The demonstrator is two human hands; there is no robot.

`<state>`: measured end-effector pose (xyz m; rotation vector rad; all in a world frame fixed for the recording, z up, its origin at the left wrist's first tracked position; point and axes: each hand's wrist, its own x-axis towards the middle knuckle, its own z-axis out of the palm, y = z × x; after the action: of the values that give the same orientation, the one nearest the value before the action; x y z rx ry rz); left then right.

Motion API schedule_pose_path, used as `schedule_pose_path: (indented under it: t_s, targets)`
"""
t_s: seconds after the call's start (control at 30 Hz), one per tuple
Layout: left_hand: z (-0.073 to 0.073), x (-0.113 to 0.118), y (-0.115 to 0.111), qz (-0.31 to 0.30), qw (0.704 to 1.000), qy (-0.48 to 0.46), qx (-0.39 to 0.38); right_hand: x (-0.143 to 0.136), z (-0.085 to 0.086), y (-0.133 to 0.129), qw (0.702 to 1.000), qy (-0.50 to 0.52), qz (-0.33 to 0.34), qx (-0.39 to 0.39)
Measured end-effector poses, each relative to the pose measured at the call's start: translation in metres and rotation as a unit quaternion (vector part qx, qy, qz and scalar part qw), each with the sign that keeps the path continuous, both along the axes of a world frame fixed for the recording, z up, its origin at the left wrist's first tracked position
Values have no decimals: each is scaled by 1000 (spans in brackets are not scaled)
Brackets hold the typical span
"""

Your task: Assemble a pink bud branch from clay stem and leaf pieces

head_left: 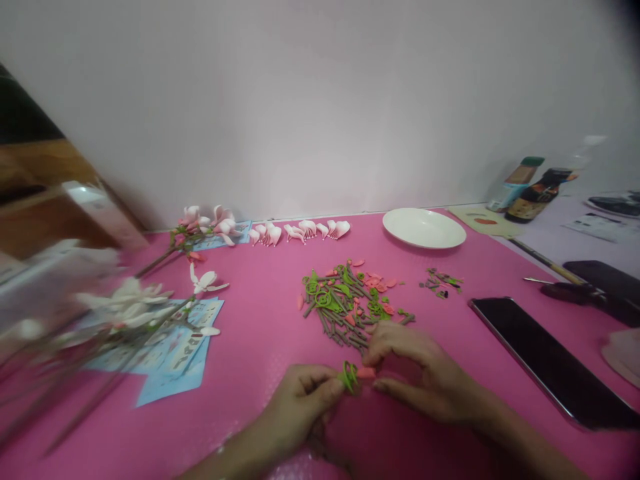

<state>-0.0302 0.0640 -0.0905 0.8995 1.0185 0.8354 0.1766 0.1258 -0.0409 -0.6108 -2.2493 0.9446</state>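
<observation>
Between the thumb and fingers of my left hand (310,400) is a green looped plastic piece (349,378). My right hand (423,373) closes its thumb and index finger around the end of a small pink piece (367,373), which meets the green one. Slight blur hides how the two pieces join. Just beyond my hands lies a loose pile of brown stem pieces (333,323), mixed with green rings (324,298) and pink petal-like bits (377,281). A brownish stem-like shape (327,453) shows faintly below my left hand.
Artificial flower branches (130,300) lie on blue printed cards (175,377) at left. Rows of pale pink petals (307,230) and a white plate (424,229) are near the wall. A smaller pile of bits (441,281), a phone (545,360) and bottles (537,197) occupy the right.
</observation>
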Motion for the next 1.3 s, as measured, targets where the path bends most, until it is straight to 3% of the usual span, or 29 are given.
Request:
schedule_pose_path:
  t_s: [0.2, 0.43, 0.6, 0.67, 0.77, 0.83, 1.0, 1.17, 1.3]
  targets:
    - [5, 0, 1, -7, 1000, 4, 4, -4, -6, 5, 998, 25, -9, 51]
    - [5, 2, -1, 1, 1000, 11, 0, -3, -12, 2, 998, -8, -48, 38]
    - [2, 2, -1, 0, 1000, 0, -10, -1, -6, 4, 998, 11, -54, 30]
    - [1, 1, -1, -2, 1000, -3, 2, 3, -5, 10, 990, 11, -140, 14]
    - [0, 0, -1, -2, 1000, 6, 9, 13, -10, 24, 948, -38, -314, 34]
    - [-1, 0, -1, 3, 1000, 4, -4, 19, -17, 33, 926, -91, -354, 93]
    - [-4, -1, -1, 9, 1000, -10, 2, 20, -33, 43, 907, -196, -330, 175]
    - [-3, -1, 0, 5, 1000, -9, 6, 18, -37, 43, 895, -260, -323, 162]
    - [0, 1, 0, 7, 1000, -12, -6, 16, -33, 40, 902, -225, -335, 152]
